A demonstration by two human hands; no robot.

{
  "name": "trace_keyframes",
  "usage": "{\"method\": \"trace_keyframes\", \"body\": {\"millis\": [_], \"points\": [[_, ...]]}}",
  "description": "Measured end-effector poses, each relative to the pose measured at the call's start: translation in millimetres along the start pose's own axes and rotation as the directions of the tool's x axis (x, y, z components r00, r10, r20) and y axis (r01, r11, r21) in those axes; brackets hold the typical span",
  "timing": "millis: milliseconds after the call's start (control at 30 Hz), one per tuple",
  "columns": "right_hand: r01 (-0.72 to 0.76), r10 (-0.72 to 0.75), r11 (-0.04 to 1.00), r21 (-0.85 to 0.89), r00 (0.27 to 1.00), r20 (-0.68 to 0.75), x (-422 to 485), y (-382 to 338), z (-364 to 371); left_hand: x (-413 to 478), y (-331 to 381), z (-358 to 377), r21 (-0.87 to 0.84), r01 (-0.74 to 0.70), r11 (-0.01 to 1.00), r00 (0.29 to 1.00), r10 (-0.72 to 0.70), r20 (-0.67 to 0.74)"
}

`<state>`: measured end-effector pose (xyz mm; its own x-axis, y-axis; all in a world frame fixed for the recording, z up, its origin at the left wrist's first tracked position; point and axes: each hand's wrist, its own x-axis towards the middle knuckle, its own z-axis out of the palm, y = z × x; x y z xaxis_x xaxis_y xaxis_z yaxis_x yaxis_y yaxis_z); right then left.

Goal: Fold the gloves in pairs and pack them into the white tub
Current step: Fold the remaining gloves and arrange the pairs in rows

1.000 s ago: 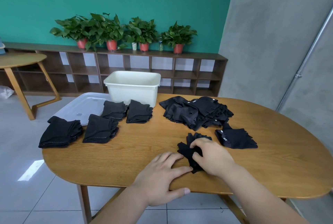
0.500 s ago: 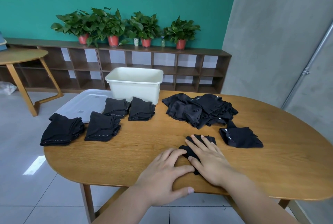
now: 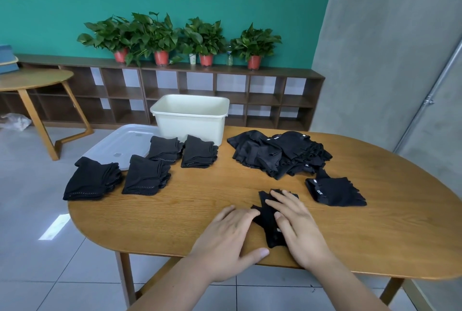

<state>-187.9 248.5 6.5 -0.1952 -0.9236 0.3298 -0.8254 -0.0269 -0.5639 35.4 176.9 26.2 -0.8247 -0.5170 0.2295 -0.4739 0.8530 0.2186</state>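
Note:
A black glove (image 3: 268,225) lies flat near the table's front edge. My right hand (image 3: 297,225) presses on it with straight fingers and covers most of it. My left hand (image 3: 230,238) lies flat on the wood beside it, fingertips touching the glove's left edge. Another single black glove (image 3: 335,192) rests to the right. A loose heap of black gloves (image 3: 280,153) sits behind. Several folded stacks (image 3: 145,175) lie at the left. The white tub (image 3: 190,118) stands at the table's far edge.
A translucent lid (image 3: 120,143) lies left of the tub, partly under the folded stacks. The wooden table (image 3: 387,223) has bare wood at the right. Beyond stand a shelf unit with potted plants (image 3: 160,35) and a small round table (image 3: 32,80).
My right hand has gone from curled fingers gripping the glove to flat fingers pressing it down. The left hand stays flat beside it. The camera has tilted slightly.

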Motion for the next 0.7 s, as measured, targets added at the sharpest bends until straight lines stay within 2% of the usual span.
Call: {"method": "trace_keyframes", "body": {"millis": [67,133,200,267,367,467,567,700], "points": [[-0.011,0.027,0.997,0.083,0.981,-0.192,-5.0,4.2,-2.7,1.8,-2.1,3.6,0.029,0.01,1.0,1.0,-0.009,-0.015],[-0.066,0.096,0.989,0.133,0.967,-0.237,-4.6,5.5,-4.2,3.4,-4.8,6.8,0.014,0.061,0.998,0.998,-0.061,-0.03],[-0.086,0.109,0.988,0.127,0.976,-0.186,-3.2,5.0,-2.7,4.3,-7.9,10.1,-0.015,0.118,0.993,0.992,-0.119,-0.048],[-0.038,0.044,0.998,0.047,0.99,-0.136,-3.4,4.8,2.2,4.2,-10.3,12.3,-0.042,0.133,0.99,0.988,-0.136,-0.073],[0.031,-0.033,0.999,-0.03,0.997,-0.077,-3.4,5.5,6.7,3.8,-13.5,12.8,-0.064,0.051,0.997,0.994,-0.057,-0.097],[0.041,-0.042,0.999,-0.01,0.996,-0.081,-4.6,3.4,3.1,3.8,-18.7,17.1,-0.071,0.023,0.997,0.995,-0.029,-0.091],[0.039,-0.039,0.999,0.002,0.998,-0.057,-7.2,-0.9,0.2,5.0,-20.8,22.7,-0.086,0.108,0.99,0.985,-0.118,-0.129],[0.059,-0.051,0.985,-0.163,0.997,0.053,-6.1,-1.6,4.2,8.2,-21.5,25.9,-0.099,0.201,0.974,0.962,-0.216,-0.17]]}}
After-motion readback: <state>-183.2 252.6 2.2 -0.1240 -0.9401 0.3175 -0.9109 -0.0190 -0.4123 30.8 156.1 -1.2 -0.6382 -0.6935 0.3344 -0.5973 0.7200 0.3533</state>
